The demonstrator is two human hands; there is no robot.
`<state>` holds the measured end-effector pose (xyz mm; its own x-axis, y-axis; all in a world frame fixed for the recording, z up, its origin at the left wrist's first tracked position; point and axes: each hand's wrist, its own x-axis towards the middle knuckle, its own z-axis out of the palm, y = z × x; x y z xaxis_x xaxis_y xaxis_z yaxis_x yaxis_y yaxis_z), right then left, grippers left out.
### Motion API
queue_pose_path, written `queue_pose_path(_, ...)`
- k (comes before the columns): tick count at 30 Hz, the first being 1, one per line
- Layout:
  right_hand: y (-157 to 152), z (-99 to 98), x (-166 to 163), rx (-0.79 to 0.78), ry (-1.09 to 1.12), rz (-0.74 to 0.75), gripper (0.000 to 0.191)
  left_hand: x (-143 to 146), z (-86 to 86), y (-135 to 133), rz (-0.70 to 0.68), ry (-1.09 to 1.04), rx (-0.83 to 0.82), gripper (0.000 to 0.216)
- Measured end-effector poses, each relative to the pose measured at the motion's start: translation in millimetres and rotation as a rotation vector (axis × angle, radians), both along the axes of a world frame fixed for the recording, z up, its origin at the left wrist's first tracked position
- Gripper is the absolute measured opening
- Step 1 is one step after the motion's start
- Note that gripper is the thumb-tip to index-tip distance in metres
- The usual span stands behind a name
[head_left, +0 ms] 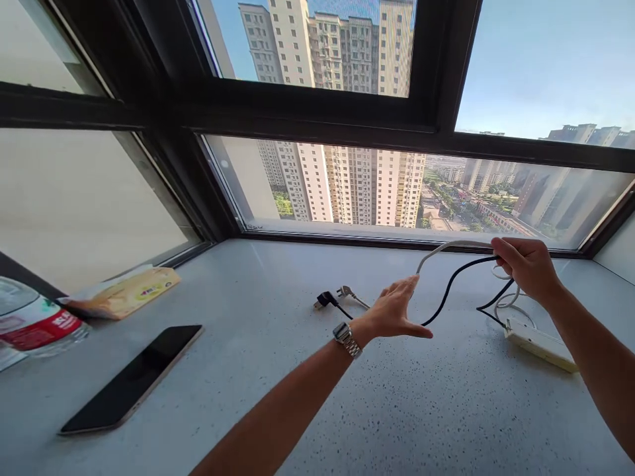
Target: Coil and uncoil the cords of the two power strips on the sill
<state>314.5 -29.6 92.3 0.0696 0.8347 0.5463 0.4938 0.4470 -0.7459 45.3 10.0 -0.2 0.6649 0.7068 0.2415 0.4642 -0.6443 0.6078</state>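
Observation:
My right hand (526, 268) is closed on a white cable (446, 245) and a black cable (449, 289), pinching both above the counter. My left hand (394, 309) is open, thumb stretched away from the fingers, and the cables run past it; whether its palm touches them is hidden. Left of it lie a black plug (326, 299) and a white plug (346, 291) with their prongs showing. Below my right hand rests a cream power strip (540, 345), partly covered by my forearm. The black cable reaches its near end, and white loops lie behind it.
On the left of the speckled white counter (278, 396) are a dark-screened phone or tablet (133, 380), a yellow soft packet (133, 292) and a clear bottle with a red label (42, 327). Dark window frames (317, 119) border the counter at the back and left.

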Motion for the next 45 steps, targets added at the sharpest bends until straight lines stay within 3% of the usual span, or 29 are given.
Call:
queue_pose_path(2, -4, 0.5, 6, 0.014, 0.053, 0.027, 0.054, 31, -22.6, 0, -0.008, -0.013, -0.089, 0.104)
queue_pose_path(3, -8, 0.5, 11, 0.027, 0.084, 0.039, 0.053, 40, -31.8, 1, 0.005, -0.061, -0.124, 0.089)
queue_pose_path(6, -19, -3.8, 28, 0.078, 0.196, 0.024, 0.05, 48, -37.8, 6, 0.049, -0.333, -0.215, 0.044)
queue_pose_path(8, -23, -12.3, 39, 0.095, 0.243, -0.026, 0.047, 38, -20.9, 8, 0.086, -0.57, -0.271, 0.037)
queue_pose_path(10, -22, -26.1, 46, 0.041, 0.224, -0.061, 0.046, 23, 7.3, 10, 0.17, -0.776, -0.319, 0.045)
queue_pose_path(13, -19, -53.8, 34, -0.079, 0.104, -0.106, 0.043, 0, 52.9, 10, 0.336, -0.827, -0.466, 0.054)
queue_pose_path(15, -22, -73.6, 8, 0.039, 0.071, -0.268, 0.038, -10, 76.9, 9, 0.369, -0.781, -0.593, 0.042)
queue_pose_path(17, -31, -91.8, -32, 0.343, 0.108, -0.463, 0.032, -12, 94.3, 4, 0.361, -0.79, -0.68, 0.043)
queue_pose_path(18, -36, -99.5, -55, 0.464, 0.116, -0.434, 0.028, -11, 101.1, 1, 0.352, -0.814, -0.71, 0.048)
queue_pose_path(19, -40, -106.0, -80, 0.499, 0.117, -0.314, 0.023, -8, 107.0, -3, 0.335, -0.839, -0.74, 0.052)
queue_pose_path(20, -43, -110.9, -106, 0.43, 0.114, -0.133, 0.022, -3, 112.1, -8, 0.312, -0.866, -0.768, 0.054)
queue_pose_path(22, -42, -115.8, -154, 0.173, 0.181, 0.173, 0.046, 8, 120.6, -19, 0.247, -0.92, -0.804, 0.055)
queue_pose_path(25, -28, -115.8, -206, -0.126, 0.481, 0.586, 0.059, 22, 130.6, -31, 0.136, -0.977, -0.772, 0.055)
queue_pose_path(27, -20, -118.6, -219, -0.292, 0.614, 0.762, 0.054, 21, 136.3, -34, 0.065, -0.97, -0.752, 0.055)
queue_pose_path(30, -26, -136.0, -207, -0.537, 0.61, 0.822, 0.046, 6, 143.1, -27, 0.0, -0.915, -0.783, 0.047)
queue_pose_path(35, -70, -168.8, -132, -0.879, 0.414, 0.745, 0.051, -26, 133.5, 2, 0.086, -0.873, -0.827, 0.032)
queue_pose_path(38, -88, -158.1, -75, -1.003, 0.087, 0.541, 0.053, -33, 109.7, 12, 0.117, -0.767, -0.901, 0.031)
queue_pose_path(39, -91, -149.1, -56, -0.984, -0.05, 0.432, 0.051, -33, 100.3, 13, 0.108, -0.735, -0.923, 0.032)
queue_pose_path(43, -82, -108.5, -3, -0.646, -0.613, -0.17, 0.041, -27, 69.8, 2, 0.074, -0.657, -0.969, 0.041)
queue_pose_path(45, -69, -95.2, 8, -0.581, -0.778, -0.342, 0.042, -25, 62.5, -6, 0.086, -0.625, -0.975, 0.042)
